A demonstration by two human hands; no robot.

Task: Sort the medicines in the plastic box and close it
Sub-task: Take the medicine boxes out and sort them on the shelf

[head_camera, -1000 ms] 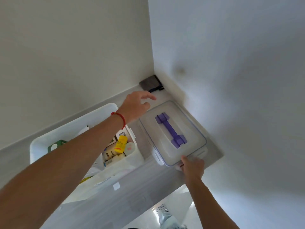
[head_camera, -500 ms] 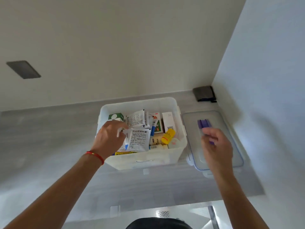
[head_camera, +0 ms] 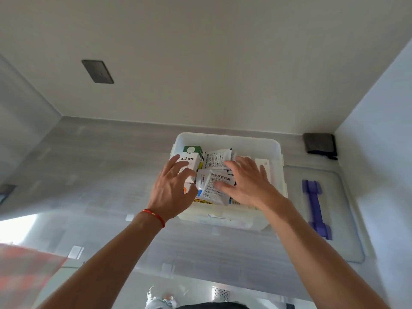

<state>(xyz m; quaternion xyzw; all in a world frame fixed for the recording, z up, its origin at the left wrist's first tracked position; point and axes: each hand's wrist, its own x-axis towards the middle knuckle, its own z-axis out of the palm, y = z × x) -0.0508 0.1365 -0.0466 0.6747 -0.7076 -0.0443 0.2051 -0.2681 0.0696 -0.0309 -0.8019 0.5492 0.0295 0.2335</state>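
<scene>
This looks like a room in a home. A grey worktop [head_camera: 100,166] runs into a corner of plain pale walls [head_camera: 200,63]. A dark wall switch [head_camera: 97,71] sits at 10 o'clock. A plastic box [head_camera: 227,139] full of family medicines [head_camera: 214,175] stands in the middle, its lid [head_camera: 347,219] at 3 o'clock.
</scene>
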